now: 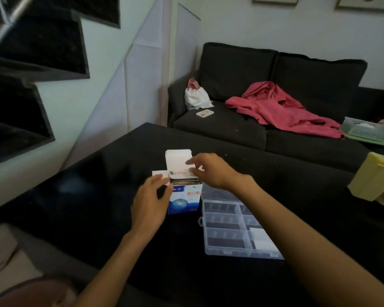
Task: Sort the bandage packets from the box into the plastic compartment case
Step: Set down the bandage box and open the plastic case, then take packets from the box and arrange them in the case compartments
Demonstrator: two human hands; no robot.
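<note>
The bandage packets (185,181) are judged to be very light, thin and flexible paper sleeves, a little slick, so they should be taken by pinching their exposed top edges and lifting straight up, a few at a time, without crushing the stack. They stand packed on edge inside the open blue-and-white box (185,201), which sits upright near the middle of the black bench (80,202), its white lid flap tipped back. The left hand (150,201) curls round the box's left side and steadies it. The right hand (211,170) pinches what looks like a packet's top edge at the box mouth. The clear plastic compartment case (225,229) lies open just beside the box, toward the bench's right edge.
</note>
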